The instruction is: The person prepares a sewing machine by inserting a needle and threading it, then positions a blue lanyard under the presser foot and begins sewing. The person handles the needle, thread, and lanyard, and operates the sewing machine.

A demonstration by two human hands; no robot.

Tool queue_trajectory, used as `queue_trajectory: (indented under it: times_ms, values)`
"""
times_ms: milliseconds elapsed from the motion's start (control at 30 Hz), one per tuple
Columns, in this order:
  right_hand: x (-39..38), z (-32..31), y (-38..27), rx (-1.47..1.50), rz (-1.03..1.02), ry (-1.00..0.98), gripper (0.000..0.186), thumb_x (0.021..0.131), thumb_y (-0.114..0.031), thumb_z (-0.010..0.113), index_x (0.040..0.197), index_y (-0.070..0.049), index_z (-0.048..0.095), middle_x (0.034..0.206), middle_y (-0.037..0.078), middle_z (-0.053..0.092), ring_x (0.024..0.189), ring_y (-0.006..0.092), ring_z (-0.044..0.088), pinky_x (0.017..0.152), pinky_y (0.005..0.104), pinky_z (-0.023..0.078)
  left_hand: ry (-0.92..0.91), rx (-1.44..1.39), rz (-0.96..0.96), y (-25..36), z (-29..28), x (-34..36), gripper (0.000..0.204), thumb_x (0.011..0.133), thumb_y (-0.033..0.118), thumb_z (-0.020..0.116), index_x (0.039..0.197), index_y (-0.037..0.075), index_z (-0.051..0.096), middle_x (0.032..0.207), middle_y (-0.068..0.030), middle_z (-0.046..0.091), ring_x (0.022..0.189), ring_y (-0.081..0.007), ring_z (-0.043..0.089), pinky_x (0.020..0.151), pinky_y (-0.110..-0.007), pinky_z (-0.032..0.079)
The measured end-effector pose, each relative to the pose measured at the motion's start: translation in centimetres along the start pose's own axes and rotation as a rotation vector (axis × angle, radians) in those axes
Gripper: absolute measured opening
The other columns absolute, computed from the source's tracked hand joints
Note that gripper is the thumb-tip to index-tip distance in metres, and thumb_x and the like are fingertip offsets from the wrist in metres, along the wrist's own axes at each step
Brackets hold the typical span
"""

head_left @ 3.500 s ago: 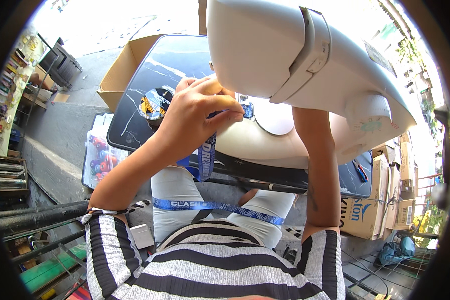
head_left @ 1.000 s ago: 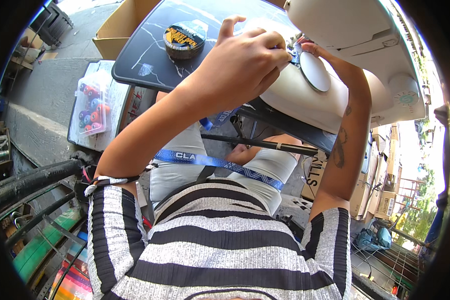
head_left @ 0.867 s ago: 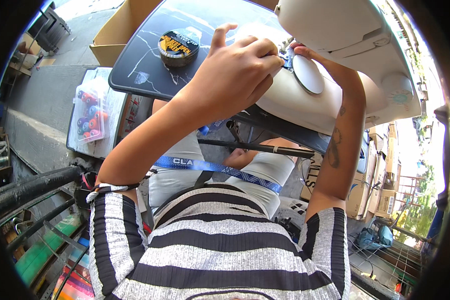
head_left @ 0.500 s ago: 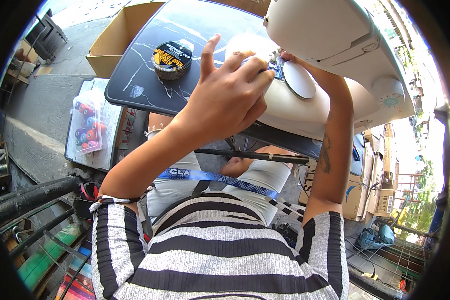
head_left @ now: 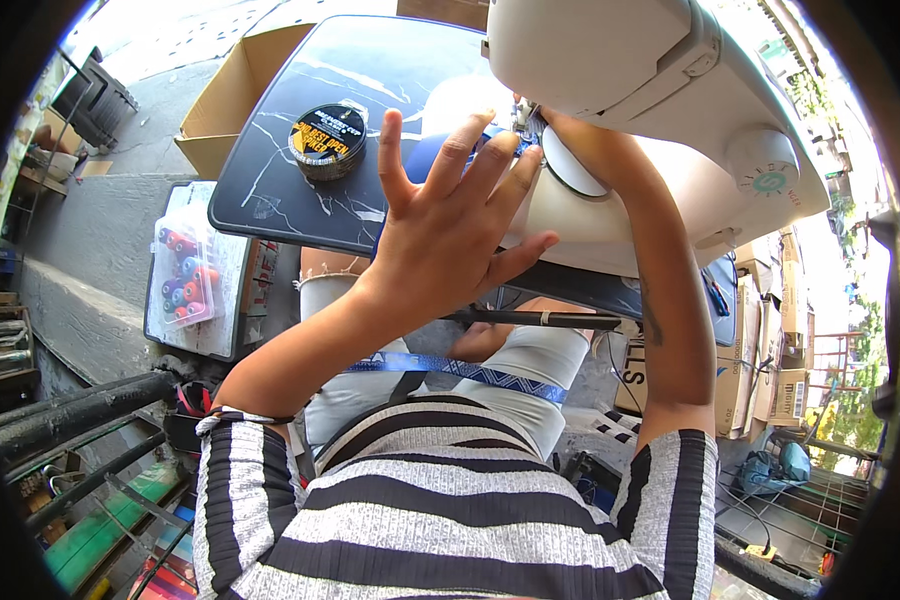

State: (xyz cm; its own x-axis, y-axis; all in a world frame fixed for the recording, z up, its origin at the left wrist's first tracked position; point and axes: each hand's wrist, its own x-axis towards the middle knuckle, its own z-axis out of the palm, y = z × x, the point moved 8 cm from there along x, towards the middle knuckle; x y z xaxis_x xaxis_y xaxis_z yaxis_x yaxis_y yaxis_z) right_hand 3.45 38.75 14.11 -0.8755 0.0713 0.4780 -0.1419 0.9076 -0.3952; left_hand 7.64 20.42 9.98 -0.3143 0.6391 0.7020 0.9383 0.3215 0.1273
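A white sewing machine [head_left: 590, 50] stands on a black marbled tabletop [head_left: 280, 205]. My left hand [head_left: 450, 200] lies spread beside its needle area, thumb stretched out and fingertips on a blue piece of cloth [head_left: 425, 158]. Part of that cloth is covered by the hand. Reaching in from the right, my right hand [head_left: 575, 135] is close to the presser foot [head_left: 525, 115]; its fingertips are mostly hidden under the machine's head. A white oval plate [head_left: 570, 165] sits on the machine's bed next to my right wrist.
A round black stack with a printed top [head_left: 328, 142] stands left of my left hand. Lower left, a clear box of thread spools [head_left: 185, 265] rests on a case. Patterned blue strap [head_left: 470, 372] crosses my lap. Cardboard boxes [head_left: 760, 340] are at right.
My left hand has spread out, its thumb moving away from the fingers. More blue cloth shows beneath it. The right hand stays near the presser foot; the whole view has shifted slightly.
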Motion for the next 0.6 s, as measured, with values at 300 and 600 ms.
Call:
queue_trajectory:
  times_ms: [300,600]
  values:
    - [-0.62,-0.55,-0.53,-0.004,0.003,0.057,0.021,0.088,-0.015,0.073,0.103,-0.001,0.07,0.094,0.012,0.071,0.083,0.0227,0.066,0.078,0.0338,0.053,-0.1,-0.066,-0.063,-0.03,1.07,-0.43,0.059,0.096,0.057,0.054,0.143,0.022,0.053,0.135,-0.0069,0.05,0.133,-0.0246,0.042,0.112,-0.06,0.006]
    - [-0.49,-0.46,-0.8,-0.005,-0.003,0.062,0.02,0.088,-0.014,0.071,0.103,0.0,0.069,0.094,0.013,0.07,0.083,0.0247,0.065,0.078,0.0356,0.053,-0.04,-0.088,-0.053,-0.17,0.87,-0.35,0.058,0.093,0.057,0.058,0.137,0.019,0.058,0.13,-0.0084,0.053,0.129,-0.0304,0.045,0.11,-0.061,0.012]
